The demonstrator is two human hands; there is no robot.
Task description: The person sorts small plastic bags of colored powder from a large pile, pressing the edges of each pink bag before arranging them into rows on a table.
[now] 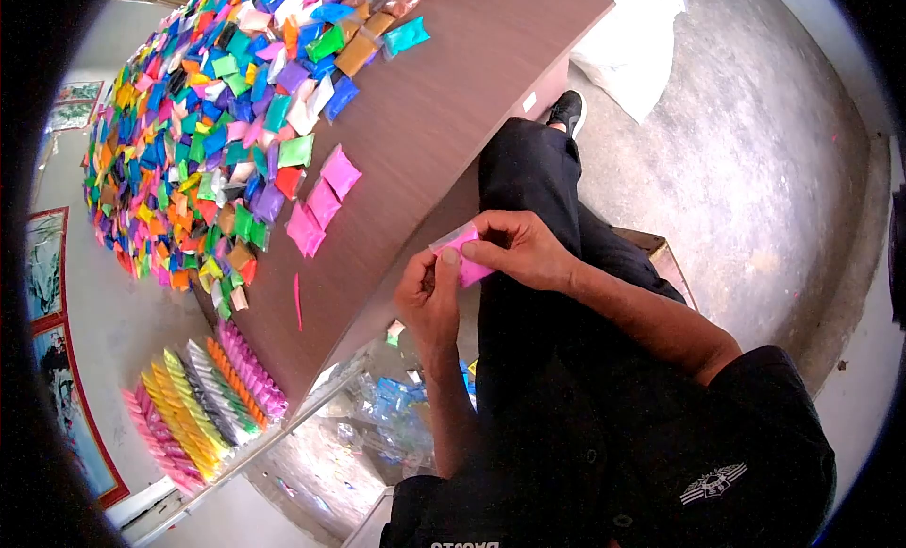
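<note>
Both my hands hold one small pink packet [464, 255] over my lap, beside the edge of the brown table [444, 123]. My left hand [429, 298] pinches its lower left end. My right hand [521, 249] grips its upper right end, fingers curled over it. Three more pink packets [324, 201] lie on the table nearest my hands, at the edge of a big heap of coloured packets [208, 123]. A thin pink strip [298, 301] lies alone on the wood.
Rows of coloured packets [198, 402] hang or stand below the table's near end. Clear and blue plastic bags [392, 411] sit under the table by my knee. A white sack [632, 48] lies on the concrete floor. Pictures [47, 265] hang on the wall.
</note>
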